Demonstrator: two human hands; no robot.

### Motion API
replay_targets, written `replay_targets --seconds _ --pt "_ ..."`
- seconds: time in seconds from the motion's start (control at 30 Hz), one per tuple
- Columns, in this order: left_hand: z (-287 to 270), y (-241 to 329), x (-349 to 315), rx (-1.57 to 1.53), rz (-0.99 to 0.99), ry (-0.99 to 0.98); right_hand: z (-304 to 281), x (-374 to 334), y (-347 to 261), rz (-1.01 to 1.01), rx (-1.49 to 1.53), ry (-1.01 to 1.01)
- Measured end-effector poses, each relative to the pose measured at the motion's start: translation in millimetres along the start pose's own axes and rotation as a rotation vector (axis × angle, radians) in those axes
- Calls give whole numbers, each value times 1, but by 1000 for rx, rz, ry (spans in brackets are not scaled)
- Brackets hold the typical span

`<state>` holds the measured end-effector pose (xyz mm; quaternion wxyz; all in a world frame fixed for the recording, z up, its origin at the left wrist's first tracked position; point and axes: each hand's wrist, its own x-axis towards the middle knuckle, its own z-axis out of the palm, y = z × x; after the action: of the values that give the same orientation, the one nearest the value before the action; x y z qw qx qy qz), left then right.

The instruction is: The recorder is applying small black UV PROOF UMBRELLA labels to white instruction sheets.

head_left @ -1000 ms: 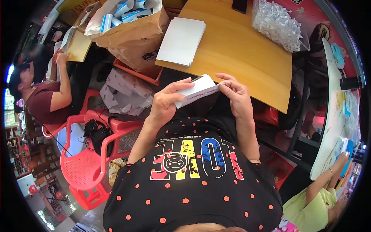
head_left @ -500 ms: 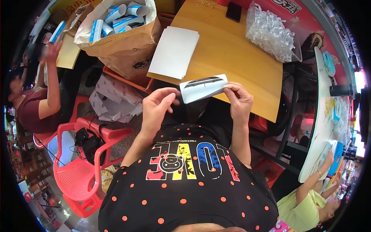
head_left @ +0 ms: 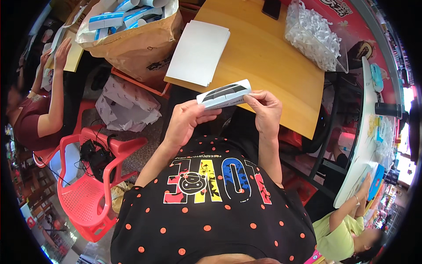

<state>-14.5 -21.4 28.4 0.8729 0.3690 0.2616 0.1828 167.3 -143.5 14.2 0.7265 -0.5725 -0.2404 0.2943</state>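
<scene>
A white paper sleeve (head_left: 225, 93) with a dark umbrella picture is rolled into a flattened tube above the near edge of the table. My left hand (head_left: 187, 122) pinches its left end between thumb and fingers. At the right end, my right hand (head_left: 266, 112) grips the paper the same way. Just beyond the sleeve lies a stack of white sheets (head_left: 198, 53) on the wooden table (head_left: 259, 57). The inside of the sleeve is hidden.
Left of the table, a brown paper bag (head_left: 140, 55) holds several blue-and-white paper tubes (head_left: 107, 20). A clear bin of white paper strips (head_left: 313, 39) and a phone (head_left: 271, 8) are on the table. A red chair (head_left: 83, 196) stands at left. Other people work at both sides.
My left hand has moved up and closed on the sleeve's left end, which it was apart from before. The sleeve now looks flatter and has shifted slightly left.
</scene>
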Motion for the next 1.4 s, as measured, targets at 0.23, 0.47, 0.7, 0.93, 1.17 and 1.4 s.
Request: replay_targets --seconds 0.23,0.47,0.7,0.93,1.17,1.4 --pt "0 -13 6 223 149 141 -1 3 4 85 -34 -21" --pt "-6 -17 8 223 143 157 0 10 12 195 144 -66" --pt "-13 -15 11 76 47 129 2 13 18 207 190 -96" --pt "-22 -26 20 -214 -65 65 2 13 24 234 178 -65" --pt "-19 -23 16 9 67 61 3 12 28 259 142 -72" --pt "-19 -25 16 81 92 52 -3 12 23 388 121 -151"
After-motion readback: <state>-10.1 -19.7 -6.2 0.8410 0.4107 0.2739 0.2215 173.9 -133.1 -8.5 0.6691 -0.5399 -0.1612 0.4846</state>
